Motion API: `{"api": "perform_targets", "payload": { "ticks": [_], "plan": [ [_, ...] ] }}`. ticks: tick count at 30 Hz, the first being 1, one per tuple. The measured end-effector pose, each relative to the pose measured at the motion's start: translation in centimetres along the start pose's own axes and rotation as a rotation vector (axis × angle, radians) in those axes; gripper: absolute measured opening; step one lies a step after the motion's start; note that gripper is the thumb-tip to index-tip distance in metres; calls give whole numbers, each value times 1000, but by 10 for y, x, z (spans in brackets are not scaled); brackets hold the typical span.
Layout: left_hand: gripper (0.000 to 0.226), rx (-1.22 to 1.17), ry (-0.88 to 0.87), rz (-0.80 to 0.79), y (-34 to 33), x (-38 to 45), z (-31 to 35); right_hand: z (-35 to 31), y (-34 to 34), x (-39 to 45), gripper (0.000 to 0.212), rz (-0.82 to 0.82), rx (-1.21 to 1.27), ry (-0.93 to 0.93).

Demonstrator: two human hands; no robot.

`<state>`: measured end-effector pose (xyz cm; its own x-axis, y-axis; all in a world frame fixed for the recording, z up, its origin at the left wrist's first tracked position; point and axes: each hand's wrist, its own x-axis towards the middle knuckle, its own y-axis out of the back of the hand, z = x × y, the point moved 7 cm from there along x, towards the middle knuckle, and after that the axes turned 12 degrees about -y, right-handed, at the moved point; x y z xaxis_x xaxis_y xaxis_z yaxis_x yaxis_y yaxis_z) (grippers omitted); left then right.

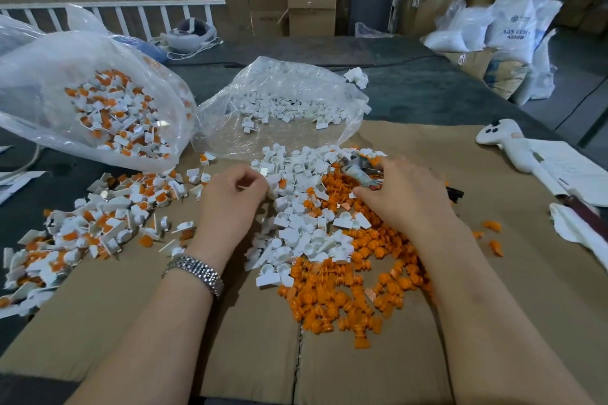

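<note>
Two clear plastic bags, both lying open on the bench (427, 92).
- Left bag (49, 76), near the left edge: full of white parts with orange plugs fitted.
- Middle bag (296, 76), centre, just beyond the hands: white parts only, thin layer along its far side. A few white parts sit loose at its far right corner.

A flat cardboard sheet (98, 322) covers the near half of the bench; the loose stock lies on it.
- White parts pile (306, 230): centre, between the hands, running up to the middle bag's mouth.
- Orange plugs pile (345, 293): touching the white pile on its near and right sides, partly under the right forearm. A few strays nearer the right edge.
- Fitted parts pile (92, 227): spills from the left bag's mouth toward the near left corner, partly off the cardboard.

Hands:
- Left grip (230, 200): fingers curled at the left edge of the white parts pile, wristwatch (194, 273) on that arm. Can't tell whether it holds a part.
- Right grip (404, 194): fingers curled round a grey metal tool (360, 171), over the seam where white meets orange. Tool head is blurred.

Around:
- White controller (500, 138) and papers (575, 174) at the right edge, white cloth (572, 227) just nearer.
- Headset (190, 34) with cable at the far edge.
- Cardboard boxes and white sacks stacked beyond the bench.
</note>
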<state>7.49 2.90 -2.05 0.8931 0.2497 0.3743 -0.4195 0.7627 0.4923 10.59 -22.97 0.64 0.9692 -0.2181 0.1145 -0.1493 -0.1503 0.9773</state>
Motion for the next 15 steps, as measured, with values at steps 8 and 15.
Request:
{"api": "perform_targets", "payload": {
  "ticks": [8,15],
  "plan": [
    [17,-376,260,69,12,-8,-15,3,2,0,62,-71,62,-2],
    [12,-780,491,106,4,-9,-30,-6,19,-9,17,-175,251,231]
  ]
}}
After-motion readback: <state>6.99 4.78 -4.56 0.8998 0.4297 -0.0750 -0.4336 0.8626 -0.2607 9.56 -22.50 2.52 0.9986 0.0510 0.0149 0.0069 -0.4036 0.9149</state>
